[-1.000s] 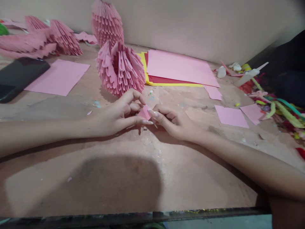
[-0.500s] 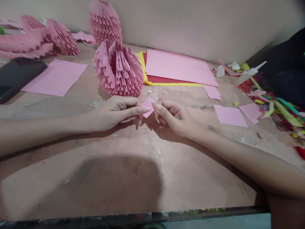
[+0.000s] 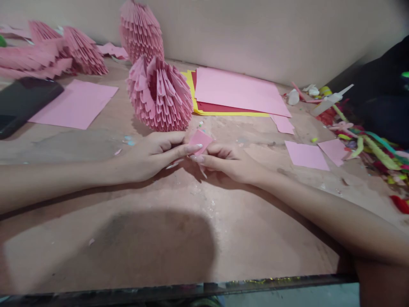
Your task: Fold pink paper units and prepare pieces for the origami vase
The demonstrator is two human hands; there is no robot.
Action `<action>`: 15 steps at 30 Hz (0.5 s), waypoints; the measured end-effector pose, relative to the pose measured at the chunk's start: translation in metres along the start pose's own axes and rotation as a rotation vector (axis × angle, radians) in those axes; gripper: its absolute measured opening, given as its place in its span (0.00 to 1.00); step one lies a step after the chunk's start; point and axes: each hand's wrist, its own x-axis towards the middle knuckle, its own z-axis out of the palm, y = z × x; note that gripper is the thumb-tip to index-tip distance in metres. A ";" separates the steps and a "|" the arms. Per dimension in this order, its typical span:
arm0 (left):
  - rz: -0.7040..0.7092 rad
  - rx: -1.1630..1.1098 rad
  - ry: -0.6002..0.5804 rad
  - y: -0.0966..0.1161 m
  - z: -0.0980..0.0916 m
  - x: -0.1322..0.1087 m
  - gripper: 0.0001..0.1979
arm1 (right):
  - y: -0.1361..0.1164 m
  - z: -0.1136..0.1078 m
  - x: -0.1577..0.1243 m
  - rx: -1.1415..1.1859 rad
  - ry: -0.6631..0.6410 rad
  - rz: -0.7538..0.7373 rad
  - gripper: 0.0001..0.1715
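Observation:
A small folded piece of pink paper [image 3: 201,139] is pinched between both hands, a little above the table. My left hand [image 3: 159,153] grips its left side, thumb on top and fingers beneath. From the right, my right hand [image 3: 226,161] closes on the lower edge, its thumb close to the left thumb. The paper's underside and some fingertips are hidden. Just behind the hands stands a pink figure of many folded paper pieces [image 3: 169,100], with a hollow body and a taller part behind it.
Pink, red and yellow paper sheets [image 3: 239,91] lie stacked at the back. Further pink folded-paper parts [image 3: 84,51], a pink sheet [image 3: 79,104] and a dark phone-like object [image 3: 28,100] are at left. Cut pink pieces [image 3: 306,155] and coloured pipe cleaners [image 3: 377,147] lie right.
My right hand has shifted left and slightly down, its thumb now beside the left thumb. The pink paper has turned, its upper corner now pointing right.

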 end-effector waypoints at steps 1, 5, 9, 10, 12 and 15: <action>0.005 -0.007 -0.005 -0.003 0.001 -0.001 0.22 | -0.001 0.003 0.000 0.054 0.031 0.003 0.28; 0.289 0.211 0.145 -0.017 0.002 -0.004 0.19 | -0.008 0.007 -0.003 0.134 0.055 0.091 0.30; 0.594 0.647 0.250 -0.022 0.000 -0.007 0.24 | -0.003 0.000 -0.005 0.074 -0.010 0.106 0.28; 0.626 0.707 0.276 -0.022 -0.001 -0.007 0.23 | -0.001 -0.001 -0.005 0.080 -0.010 0.095 0.28; 0.660 0.760 0.337 -0.022 -0.004 -0.008 0.22 | 0.002 -0.001 -0.005 0.111 0.001 0.067 0.28; 0.728 0.681 0.325 -0.025 -0.007 -0.006 0.15 | 0.001 0.001 -0.006 0.098 0.018 0.059 0.26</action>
